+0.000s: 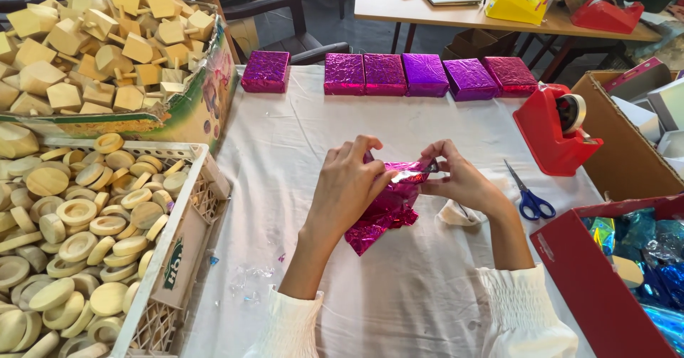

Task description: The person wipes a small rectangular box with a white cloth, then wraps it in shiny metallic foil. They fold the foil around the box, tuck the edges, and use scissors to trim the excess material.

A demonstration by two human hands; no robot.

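On the white cloth-covered table [427, 258], a row of finished magenta and purple foil-wrapped blocks [425, 74] lines the far edge. At the left stand a cardboard box of wooden blocks [107, 44] and, nearer, a white crate of wooden rings [78, 230]. A red tape dispenser [554, 128] sits at the right, blue-handled scissors [531, 201] just near of it. In the middle, the left hand [349, 187] closes its fingers around a half-wrapped magenta foil parcel [385, 208], while the right hand [462, 180] pinches the foil's top edge. The wrapping step seems midway: loose foil hangs at the near end. Next, folding that flap flat calls for a firm hold and tape.
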